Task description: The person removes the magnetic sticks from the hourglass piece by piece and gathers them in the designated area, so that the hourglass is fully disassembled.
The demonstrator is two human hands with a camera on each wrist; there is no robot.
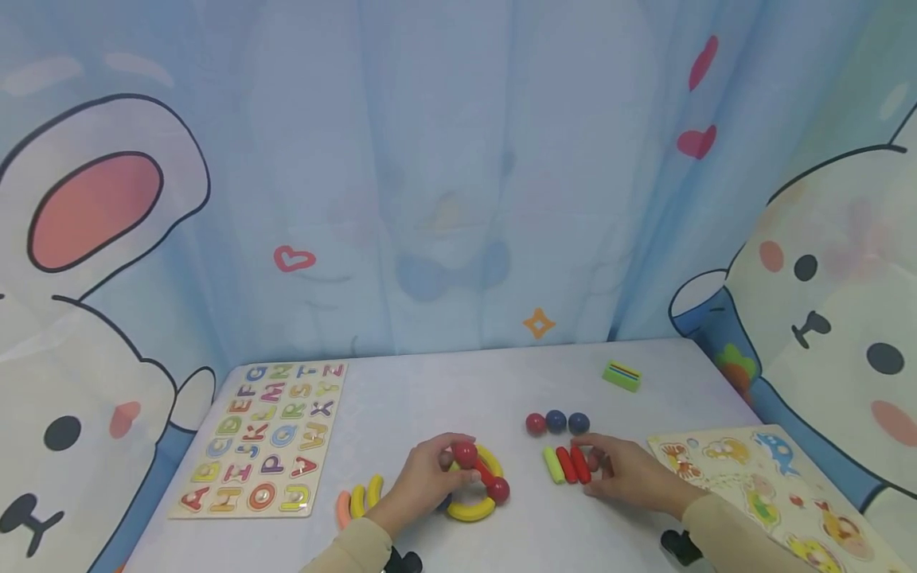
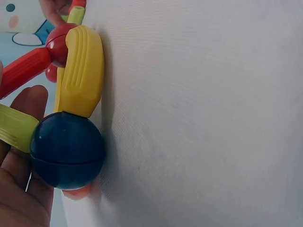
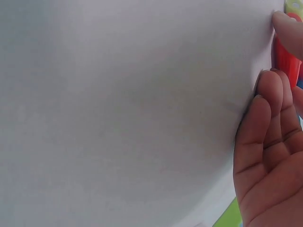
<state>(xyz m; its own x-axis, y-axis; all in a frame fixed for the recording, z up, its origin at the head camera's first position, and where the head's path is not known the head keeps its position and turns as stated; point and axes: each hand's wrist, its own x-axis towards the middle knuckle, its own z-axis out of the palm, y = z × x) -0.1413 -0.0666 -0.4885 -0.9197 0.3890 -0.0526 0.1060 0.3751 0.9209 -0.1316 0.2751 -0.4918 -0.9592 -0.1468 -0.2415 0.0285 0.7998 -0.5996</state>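
My left hand point(image 1: 421, 482) grips a toy of joined sticks and balls. It has a red ball point(image 1: 465, 454), a red stick point(image 1: 483, 473), a second red ball point(image 1: 500, 490) and yellow curved pieces point(image 1: 470, 511). The left wrist view shows its blue ball point(image 2: 67, 150) and a yellow-green stick point(image 2: 16, 127) by the fingers. My right hand point(image 1: 636, 474) has thumb and a finger at the two ends of a loose red stick point(image 1: 581, 465), pinching it. Beside that lie another red stick point(image 1: 566, 465) and a yellow-green stick point(image 1: 553, 465).
Behind the sticks sit a red ball point(image 1: 535, 424) and two blue balls point(image 1: 556, 421). Curved pieces point(image 1: 357, 500) lie left of my left hand. A letter board point(image 1: 261, 438) is at left, an animal puzzle board point(image 1: 777, 485) at right, a green block point(image 1: 622, 377) farther back.
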